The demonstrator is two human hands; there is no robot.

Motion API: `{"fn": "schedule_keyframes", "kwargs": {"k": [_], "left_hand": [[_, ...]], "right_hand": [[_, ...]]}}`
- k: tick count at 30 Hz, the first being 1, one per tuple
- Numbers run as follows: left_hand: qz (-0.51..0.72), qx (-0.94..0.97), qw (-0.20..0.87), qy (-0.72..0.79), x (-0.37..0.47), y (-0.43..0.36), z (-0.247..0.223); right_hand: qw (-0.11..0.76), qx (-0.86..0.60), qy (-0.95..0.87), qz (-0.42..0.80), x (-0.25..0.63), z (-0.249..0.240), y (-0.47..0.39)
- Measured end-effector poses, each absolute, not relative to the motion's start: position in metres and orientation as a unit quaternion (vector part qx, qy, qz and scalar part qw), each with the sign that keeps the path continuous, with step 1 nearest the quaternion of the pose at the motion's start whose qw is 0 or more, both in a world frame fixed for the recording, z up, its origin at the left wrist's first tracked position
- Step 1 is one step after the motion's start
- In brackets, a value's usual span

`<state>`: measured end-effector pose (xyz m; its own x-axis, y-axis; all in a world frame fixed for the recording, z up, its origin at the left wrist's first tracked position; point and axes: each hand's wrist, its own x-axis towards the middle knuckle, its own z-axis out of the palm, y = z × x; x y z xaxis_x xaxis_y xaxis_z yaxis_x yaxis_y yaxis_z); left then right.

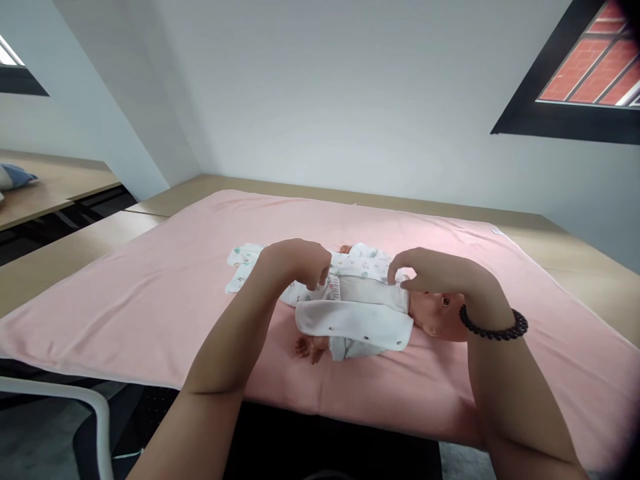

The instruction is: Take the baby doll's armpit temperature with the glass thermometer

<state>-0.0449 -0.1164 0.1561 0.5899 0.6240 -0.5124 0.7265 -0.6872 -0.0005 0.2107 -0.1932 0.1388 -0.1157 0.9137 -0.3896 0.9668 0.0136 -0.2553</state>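
A baby doll (423,315) lies on its back on a pink blanket (165,293), its head to the right. It wears a white patterned garment (367,325) whose near front flap is folded open toward me, with snaps along its edge. A white layer shows on the doll's chest. My left hand (304,261) hovers at the doll's waist, fingers curled down at the garment; what they hold, if anything, is hidden. Near the doll's neck, my right hand (425,268) has its thumb and fingers bent toward the far edge of the garment, with a gap between them.
The blanket covers most of a wooden table (525,230) against a white wall. At the left stands another table (55,177) with a blue and white cloth item (19,176). A white curved chair frame (103,420) is at the lower left.
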Motion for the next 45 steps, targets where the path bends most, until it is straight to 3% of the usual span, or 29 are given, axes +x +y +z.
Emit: {"fn": "schedule_keyframes", "kwargs": {"k": [3, 10, 45], "left_hand": [[-0.251, 0.884, 0.118, 0.375, -0.042, -0.111, 0.151], [-0.264, 0.883, 0.134, 0.365, -0.042, -0.103, 0.149], [-0.259, 0.877, 0.139, 0.379, -0.047, -0.1, 0.152]], "right_hand": [[0.115, 0.648, 0.698, -0.281, 0.204, 0.134, -0.192], [0.135, 0.639, 0.707, -0.271, 0.201, 0.127, -0.188], [0.115, 0.635, 0.718, -0.262, 0.204, 0.132, -0.189]]}}
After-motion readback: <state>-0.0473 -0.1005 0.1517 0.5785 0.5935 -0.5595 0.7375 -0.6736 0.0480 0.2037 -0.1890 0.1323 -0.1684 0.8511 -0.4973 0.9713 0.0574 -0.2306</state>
